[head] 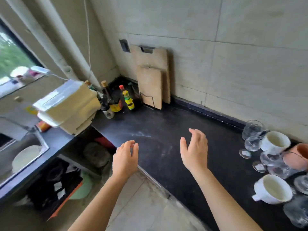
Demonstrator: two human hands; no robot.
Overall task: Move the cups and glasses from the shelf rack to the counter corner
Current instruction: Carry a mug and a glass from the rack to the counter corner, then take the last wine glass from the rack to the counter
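Head view looks down on your dark counter (158, 130), which runs into a corner where two cutting boards (153, 75) lean on the wall beside a cluster of bottles (116, 99). No shelf rack can be made out from here; the blurred cream stack (70, 105) at the left is too smeared to name.

Your cups and glasses sit grouped at the counter's right end, well apart from that corner. Two white mugs, one near (273, 189) and one farther back (275, 141), stand open side up; a terracotta cup (298, 157) lies tilted between them at the frame edge. Around them are clear glasses (253, 129), some apparently stemmed and lying over, though the blur makes a count unsafe.

Both hands hover empty above the counter's middle: your left hand (125, 157) has its grip loosely curled on nothing, your right hand (195, 150) has its grip spread.

Judging by look, the mugs are stiff and weighty, so take them by the handle or around the body. The glasses are likely light, slippery and fragile; hold each by the bowl, not the stem, and lift one at a time so they do not knock together.
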